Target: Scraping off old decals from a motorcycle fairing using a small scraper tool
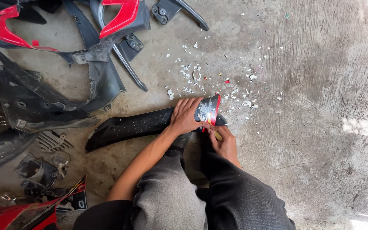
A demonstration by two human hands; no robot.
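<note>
Down on the concrete floor (311,106), seen from the head camera, a person sits with knees drawn up and a long black plastic body panel (128,127) lying across in front of them. Its near end, where a red, white and blue sticker (209,110) covers it, sits just above the knees, close enough for both hands to reach. The left hand (186,117) lies flat and spread over the panel beside the sticker, seemingly pressing it down so it cannot slide. The right hand (223,142) is pinched narrow on something small and yellowish at the sticker's lower edge; whether a scraper or a peeled strip, I cannot tell, as the fingers hide most of it. Small white and red flakes (192,76) lie scattered on the floor beyond the panel, probably scrapings. Other body panels, black and red (64,47), lie heaped to the left, several cut off by the frame edge. The grey trousers (171,196) hide the panel's underside and whatever it rests on.
</note>
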